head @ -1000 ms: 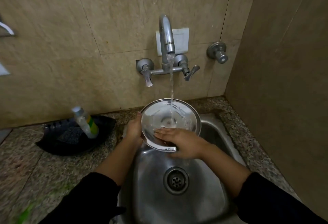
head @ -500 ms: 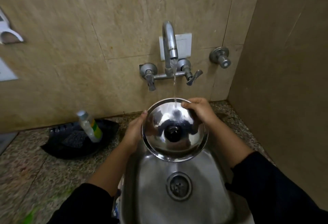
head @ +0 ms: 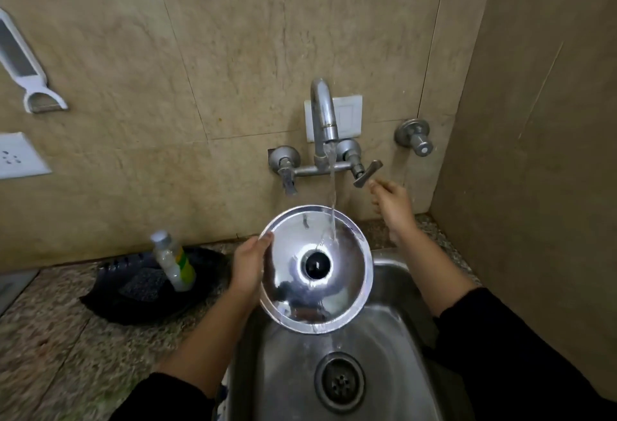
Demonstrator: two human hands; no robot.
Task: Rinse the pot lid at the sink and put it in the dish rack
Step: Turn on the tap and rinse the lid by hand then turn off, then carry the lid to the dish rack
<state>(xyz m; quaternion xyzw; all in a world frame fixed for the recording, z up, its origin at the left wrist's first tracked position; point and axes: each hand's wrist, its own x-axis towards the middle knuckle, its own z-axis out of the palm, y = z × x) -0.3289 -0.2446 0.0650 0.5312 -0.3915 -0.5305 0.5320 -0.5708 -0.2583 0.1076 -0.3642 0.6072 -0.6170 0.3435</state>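
The pot lid (head: pixel 315 268) is gripped at its left rim by the left hand (head: pixel 248 262), under running water. The right hand (head: pixel 392 202), fingers (head: pixel 377 187) loosely curled, is held empty just beside the tap lever (head: pixel 367 173); contact cannot be told.

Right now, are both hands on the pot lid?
No. Only the left hand grips the pot lid at its rim; the right hand is up by the tap lever.

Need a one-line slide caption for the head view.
Left hand holds the steel pot lid under the running tap over the sink; right hand reaches for the tap lever.
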